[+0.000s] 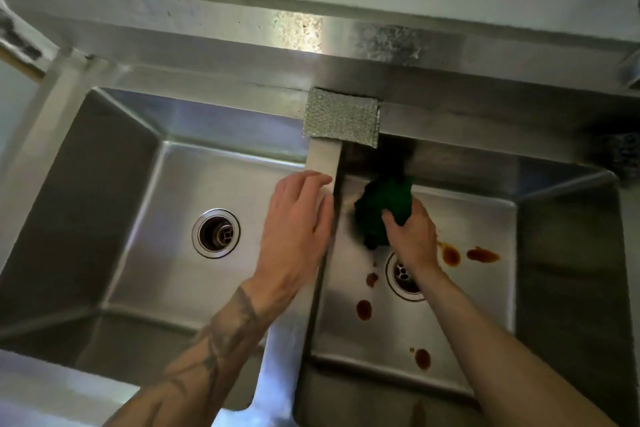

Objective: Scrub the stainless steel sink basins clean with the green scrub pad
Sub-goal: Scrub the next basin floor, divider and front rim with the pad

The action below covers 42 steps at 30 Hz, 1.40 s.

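Note:
A double stainless steel sink fills the view. My right hand [412, 236] grips the crumpled green scrub pad [382, 206] and presses it on the floor of the right basin [467, 315], near its far left corner, just beyond the drain [403, 276]. Several brown stains [450, 255] dot that basin's floor. My left hand [298, 229] lies flat, fingers apart, on the divider [323, 158] between the basins. The left basin [145, 218] looks free of stains, with its drain [215, 233] in the middle.
A silver mesh scouring pad [341, 116] lies at the far end of the divider against the back ledge [450, 80]. A dark object [620, 156] sits at the right edge behind the right basin. A pale wall rises behind the sink.

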Tool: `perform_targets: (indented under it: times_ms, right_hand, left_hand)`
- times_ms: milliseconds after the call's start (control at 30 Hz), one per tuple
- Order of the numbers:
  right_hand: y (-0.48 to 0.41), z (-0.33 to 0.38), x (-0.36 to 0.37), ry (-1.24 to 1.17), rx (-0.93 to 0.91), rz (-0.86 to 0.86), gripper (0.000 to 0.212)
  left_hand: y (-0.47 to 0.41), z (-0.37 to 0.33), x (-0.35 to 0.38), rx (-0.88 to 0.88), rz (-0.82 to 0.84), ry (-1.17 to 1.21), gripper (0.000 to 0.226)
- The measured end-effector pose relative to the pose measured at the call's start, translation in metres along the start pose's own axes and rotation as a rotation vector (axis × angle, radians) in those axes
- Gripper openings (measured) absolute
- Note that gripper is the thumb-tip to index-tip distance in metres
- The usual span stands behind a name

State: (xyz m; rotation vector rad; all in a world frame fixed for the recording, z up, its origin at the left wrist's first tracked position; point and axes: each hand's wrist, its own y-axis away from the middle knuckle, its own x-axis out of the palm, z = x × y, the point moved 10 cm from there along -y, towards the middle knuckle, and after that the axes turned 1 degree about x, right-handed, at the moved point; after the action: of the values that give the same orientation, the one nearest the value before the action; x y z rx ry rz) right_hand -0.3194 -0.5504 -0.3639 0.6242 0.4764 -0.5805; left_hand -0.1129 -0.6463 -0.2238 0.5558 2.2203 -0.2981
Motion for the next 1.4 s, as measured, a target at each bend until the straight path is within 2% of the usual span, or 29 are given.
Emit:
perform_targets:
  times_ms: [67, 133, 233, 333, 433, 567, 633, 700, 800, 867, 933, 1000, 1033, 1100, 1167, 1233, 1300, 1400]
  right_hand:
    - [-0.017, -0.024, 0.011, 0.142, 0.073, 0.073, 0.05]
    - [-0.022, -0.037, 0.009, 0.332, 0.076, 0.007, 0.055]
    - [-0.02, -0.022, 0.015, 0.458, -0.135, -0.105, 0.058]
    - [-0.027, -0.008, 0.043, 0.579, -0.328, -0.096, 0.063]
    - [-0.039, -0.018, 0.067, 0.629, -0.332, -0.052, 0.069]
    - [-0.043, -0.043, 0.057, 0.68, -0.38, -0.126, 0.057]
    - [-0.044, -0.062, 0.031, 0.656, -0.312, -0.227, 0.051]
    - [-0.047, -0.078, 0.007, 0.6, -0.145, -0.335, 0.044]
    - [-0.046, -0.071, 0.006, 0.501, -0.012, -0.4, 0.043]
    - [-0.038, -0.047, 0.036, 0.522, -0.112, -0.344, 0.054]
    - [-0.023, -0.024, 0.079, 0.613, -0.345, -0.197, 0.061]
    - [-0.013, -0.024, 0.103, 0.71, -0.546, -0.049, 0.06]
    - [-0.015, -0.029, 0.1, 0.74, -0.582, -0.029, 0.057]
    - [-0.029, -0.045, 0.075, 0.768, -0.516, -0.112, 0.054]
    - [-0.042, -0.056, 0.046, 0.705, -0.331, -0.265, 0.053]
    - [-0.044, -0.049, 0.049, 0.635, -0.199, -0.343, 0.054]
    - [-0.034, -0.028, 0.079, 0.625, -0.275, -0.289, 0.055]
    - [-0.006, -0.018, 0.124, 0.7, -0.567, -0.057, 0.055]
  left_hand:
    - [0.004, 0.016, 0.004, -0.023, -0.004, -0.107, 0.035]
    - [0.012, 0.023, 0.014, -0.049, 0.009, -0.141, 0.042]
    - [0.019, 0.021, 0.022, -0.04, -0.01, -0.198, 0.048]
    - [0.023, 0.02, 0.026, -0.024, -0.009, -0.29, 0.055]
    - [0.03, 0.018, 0.033, -0.015, 0.009, -0.342, 0.059]
    - [0.033, 0.017, 0.033, 0.003, -0.03, -0.354, 0.057]
    - [0.033, 0.018, 0.032, -0.004, -0.035, -0.36, 0.057]
    - [0.033, 0.017, 0.032, 0.005, -0.036, -0.371, 0.057]
    - [0.033, 0.016, 0.034, 0.01, -0.034, -0.388, 0.057]
    - [0.033, 0.015, 0.033, 0.018, -0.041, -0.404, 0.057]
    - [0.034, 0.016, 0.035, 0.019, -0.03, -0.403, 0.057]
    - [0.035, 0.016, 0.035, 0.016, -0.013, -0.392, 0.058]
    - [0.035, 0.016, 0.034, 0.011, -0.018, -0.388, 0.058]
    - [0.035, 0.015, 0.032, 0.011, -0.043, -0.389, 0.057]
    - [0.034, 0.016, 0.033, 0.01, -0.048, -0.394, 0.057]
    - [0.034, 0.017, 0.034, 0.014, -0.043, -0.403, 0.057]
    - [0.035, 0.017, 0.033, 0.016, -0.043, -0.409, 0.057]
    - [0.034, 0.016, 0.035, 0.014, -0.021, -0.404, 0.058]
